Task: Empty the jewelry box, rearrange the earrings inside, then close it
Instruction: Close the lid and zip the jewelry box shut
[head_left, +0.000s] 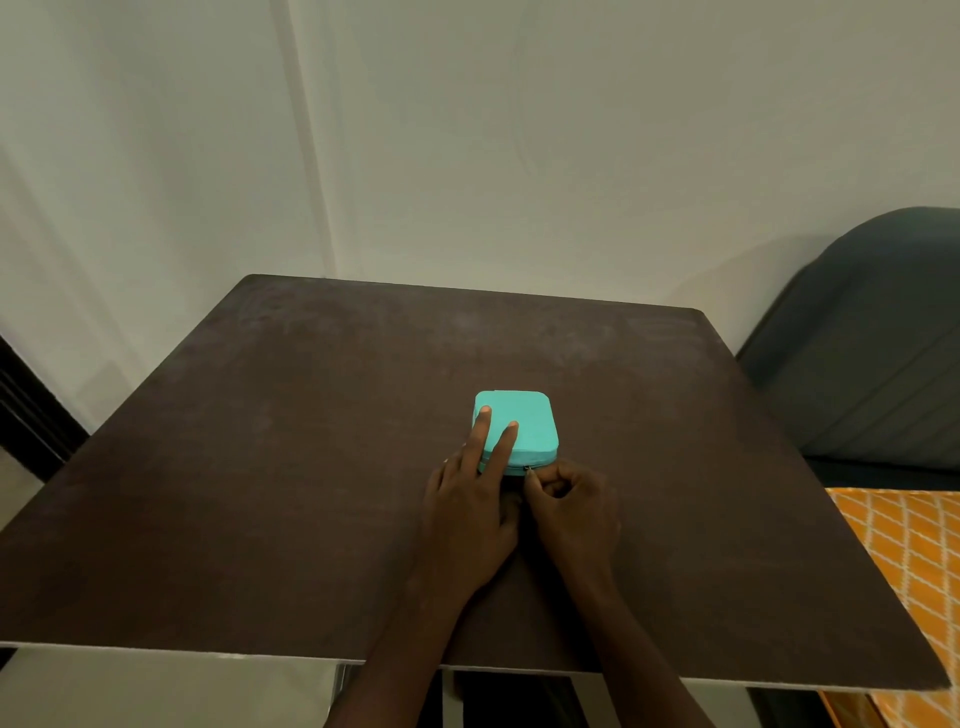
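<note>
**Turquoise jewelry box, zipped shut, under two hands on dark worktop**

Seen from above on a matte, dark brown worktop (311, 467) with a faintly scuffed, dusty surface and a pale front edge: a small jewelry box (524, 423), turquoise, square with rounded corners, smooth-skinned and flat-topped, closed, a dark zipper line running along its near side. Placed a little right of the worktop's middle, well clear of every edge.

Left hand (470, 512) laid partly open, two fingers (482, 431) stretched straight across the lid with tips pressing its top, remaining fingers down at the box's near left corner. Right hand (569, 512) curled almost into a fist just beside the near side, thumb and forefinger pinched together on the small metal zipper pull (529, 470) at the near right corner. Both hands touching each other in front of the box.

Behind, a plain pale wall (571, 130). At right, a rounded dark grey padded chair back (872, 338) and a strip of orange fabric (904, 561) with a white lattice pattern.
</note>
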